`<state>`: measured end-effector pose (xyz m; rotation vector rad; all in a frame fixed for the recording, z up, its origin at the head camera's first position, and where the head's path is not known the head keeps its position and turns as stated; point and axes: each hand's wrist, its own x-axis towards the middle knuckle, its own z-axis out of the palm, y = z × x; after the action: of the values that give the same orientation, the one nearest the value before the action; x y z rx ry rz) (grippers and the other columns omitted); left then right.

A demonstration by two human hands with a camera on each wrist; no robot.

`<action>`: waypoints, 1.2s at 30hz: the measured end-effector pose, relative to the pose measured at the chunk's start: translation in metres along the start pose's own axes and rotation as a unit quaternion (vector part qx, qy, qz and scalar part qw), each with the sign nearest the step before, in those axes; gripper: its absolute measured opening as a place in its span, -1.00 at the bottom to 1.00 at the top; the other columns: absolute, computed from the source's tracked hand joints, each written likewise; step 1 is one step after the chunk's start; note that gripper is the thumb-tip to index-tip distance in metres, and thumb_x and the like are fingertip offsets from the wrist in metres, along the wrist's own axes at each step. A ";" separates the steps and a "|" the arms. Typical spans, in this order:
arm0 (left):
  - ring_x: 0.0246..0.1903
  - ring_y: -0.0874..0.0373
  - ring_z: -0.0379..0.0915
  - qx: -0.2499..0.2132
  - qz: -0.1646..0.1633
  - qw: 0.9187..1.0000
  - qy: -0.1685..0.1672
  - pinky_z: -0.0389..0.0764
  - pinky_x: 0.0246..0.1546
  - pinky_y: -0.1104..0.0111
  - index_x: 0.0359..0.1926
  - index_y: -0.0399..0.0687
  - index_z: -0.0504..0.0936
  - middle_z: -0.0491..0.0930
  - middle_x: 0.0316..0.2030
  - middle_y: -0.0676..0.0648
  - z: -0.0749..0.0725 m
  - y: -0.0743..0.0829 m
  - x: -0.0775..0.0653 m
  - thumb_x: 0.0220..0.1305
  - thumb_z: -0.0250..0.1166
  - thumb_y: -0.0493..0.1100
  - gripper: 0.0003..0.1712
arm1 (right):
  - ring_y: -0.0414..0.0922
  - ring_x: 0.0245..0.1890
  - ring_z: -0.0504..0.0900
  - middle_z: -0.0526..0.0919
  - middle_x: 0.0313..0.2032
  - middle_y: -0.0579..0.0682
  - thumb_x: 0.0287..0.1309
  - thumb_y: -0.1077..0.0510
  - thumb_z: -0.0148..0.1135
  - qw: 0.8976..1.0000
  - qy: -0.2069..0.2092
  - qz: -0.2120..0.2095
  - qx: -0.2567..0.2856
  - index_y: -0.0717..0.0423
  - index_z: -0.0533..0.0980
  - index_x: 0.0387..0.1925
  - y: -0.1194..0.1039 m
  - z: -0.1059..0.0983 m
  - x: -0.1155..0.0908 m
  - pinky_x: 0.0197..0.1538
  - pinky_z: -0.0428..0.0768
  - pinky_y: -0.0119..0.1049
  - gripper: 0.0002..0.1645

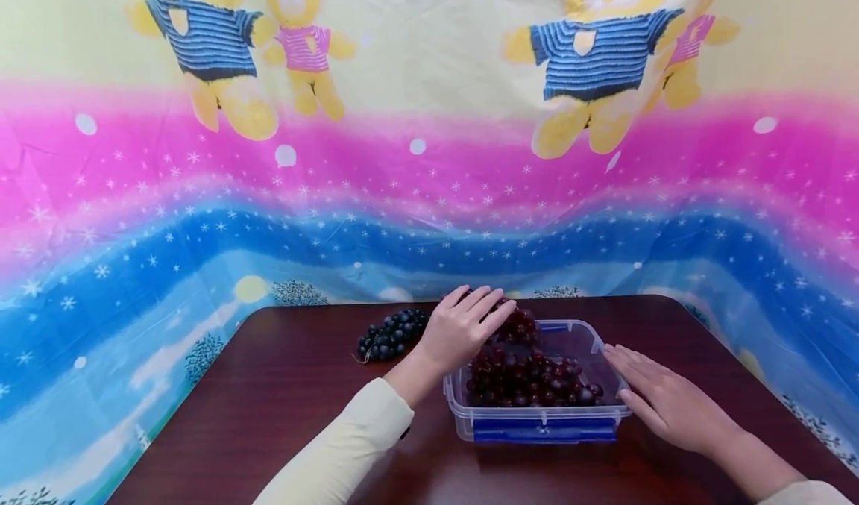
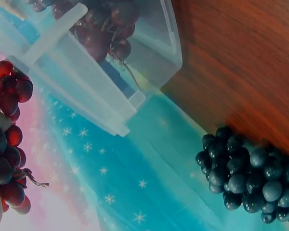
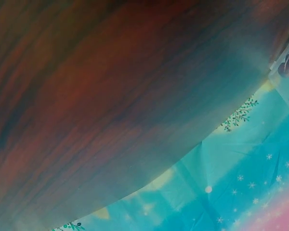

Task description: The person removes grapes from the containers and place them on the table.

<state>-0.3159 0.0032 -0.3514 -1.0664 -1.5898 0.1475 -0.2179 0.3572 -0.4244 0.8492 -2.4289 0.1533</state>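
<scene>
My left hand [image 1: 463, 322] grips a bunch of red grapes [image 1: 520, 327] from above, over the back left part of a clear plastic container [image 1: 537, 413] with blue clips. In the left wrist view, the held grapes [image 2: 12, 185] and a bit of stem show beside the fingers, apart from the container wall [image 2: 154, 57]. More dark red grapes [image 1: 530, 378] lie inside the container. My right hand [image 1: 671, 397] has its fingers stretched out at the container's right rim, seemingly touching it. The palm side of the left hand is hidden in the head view.
A bunch of black grapes [image 1: 392, 335] lies on the dark brown table [image 1: 302, 408], left of the container. Behind the table hangs a cloth [image 1: 416, 184] printed with bears and snowflakes, reaching down at both sides.
</scene>
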 end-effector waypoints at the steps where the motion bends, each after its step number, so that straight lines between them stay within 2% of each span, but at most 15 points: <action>1: 0.04 0.11 0.56 0.001 -0.002 1.000 0.004 0.47 0.14 0.17 0.19 0.05 0.61 0.60 0.09 -0.05 0.000 -0.001 0.000 0.48 0.02 -0.28 -0.61 | -0.39 0.43 -0.13 0.25 0.40 0.02 0.22 0.14 0.26 1.000 0.000 0.000 0.000 0.20 0.27 0.39 0.000 0.000 0.000 0.36 -0.19 -0.57 -0.26; 8: 0.02 0.09 0.57 -0.004 -0.017 1.000 0.021 0.49 0.12 0.17 0.16 0.02 0.63 0.64 0.03 -0.06 -0.005 -0.012 -0.002 0.44 0.06 -0.28 -0.63 | -0.39 0.43 -0.13 0.26 0.39 0.04 0.22 0.14 0.26 1.000 0.000 -0.001 0.002 0.20 0.27 0.40 0.000 0.000 0.000 0.37 -0.18 -0.56 -0.25; 15: 0.04 0.06 0.56 -0.007 -0.035 0.999 0.016 0.48 0.13 0.15 0.17 -0.01 0.62 0.63 0.04 -0.09 -0.012 -0.026 -0.007 0.42 0.09 -0.29 -0.63 | -0.40 0.43 -0.14 0.21 0.42 -0.01 0.22 0.14 0.26 1.000 -0.003 -0.001 0.002 0.21 0.27 0.39 0.000 -0.001 0.001 0.37 -0.19 -0.56 -0.26; 21: 0.04 0.04 0.56 0.004 -0.050 0.999 0.020 0.50 0.11 0.13 0.14 -0.02 0.63 0.62 0.05 -0.10 -0.016 -0.039 -0.014 0.31 0.24 -0.27 -0.62 | -0.40 0.43 -0.14 0.20 0.42 -0.02 0.23 0.14 0.25 1.000 -0.004 -0.002 0.003 0.22 0.27 0.39 -0.001 -0.001 0.001 0.36 -0.19 -0.57 -0.27; 28: 0.01 0.04 0.58 0.022 -0.067 0.997 0.027 0.53 0.07 0.13 0.13 -0.05 0.64 0.64 0.03 -0.11 -0.023 -0.056 -0.023 0.28 0.23 -0.30 -0.60 | -0.40 0.43 -0.14 0.20 0.42 -0.03 0.23 0.14 0.25 1.000 -0.005 0.002 0.003 0.20 0.27 0.40 -0.001 -0.001 0.001 0.36 -0.20 -0.57 -0.26; 36: 0.04 0.03 0.56 0.037 -0.088 0.995 -0.001 0.51 0.10 0.12 0.14 -0.05 0.63 0.62 0.05 -0.11 -0.028 -0.073 -0.043 0.11 0.41 -0.29 -0.49 | -0.39 0.43 -0.13 0.22 0.41 -0.02 0.23 0.14 0.26 1.000 -0.005 0.003 0.003 0.20 0.27 0.40 -0.001 -0.002 0.001 0.36 -0.19 -0.57 -0.26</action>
<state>-0.3356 -0.0806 -0.3290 -0.8638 -1.6586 0.0878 -0.2171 0.3558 -0.4225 0.8479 -2.4409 0.1578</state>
